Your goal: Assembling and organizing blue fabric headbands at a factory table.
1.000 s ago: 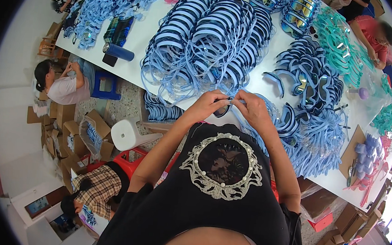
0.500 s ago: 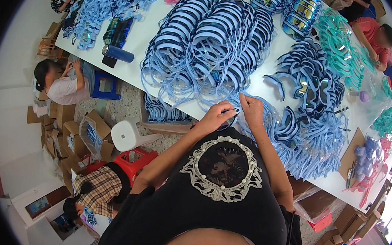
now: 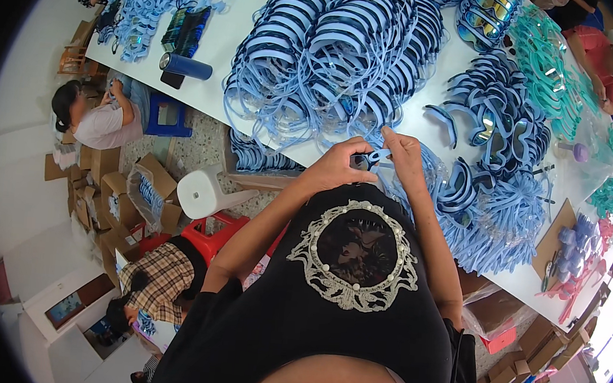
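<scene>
At the near edge of the table, my left hand [image 3: 334, 166] is closed around swim goggles [image 3: 374, 156] with a light-blue frame and a dark lens, mostly hidden behind my fingers. Just to the right, my right hand [image 3: 405, 158] pinches a light-blue strap at the goggles' side; its exact fastening is too small to make out. Large stacked rows of blue swim goggles [image 3: 357, 32] lie beyond my hands. A bundle of light-blue straps [image 3: 504, 227] lies right of my right forearm, beside a few loose goggles [image 3: 458, 186].
A white table [image 3: 221, 45] carries a blue bottle [image 3: 186, 66], green goggles [image 3: 550, 74] and a purple-topped item [image 3: 580, 152]. Left of me are a white stool [image 3: 200, 193], a red stool [image 3: 215, 236] and cardboard boxes [image 3: 113, 193]. Several people sit around.
My hands have moved slightly apart, and the light-blue goggle part between them now shows. My right hand has turned a little. The whole view has shifted slightly.
</scene>
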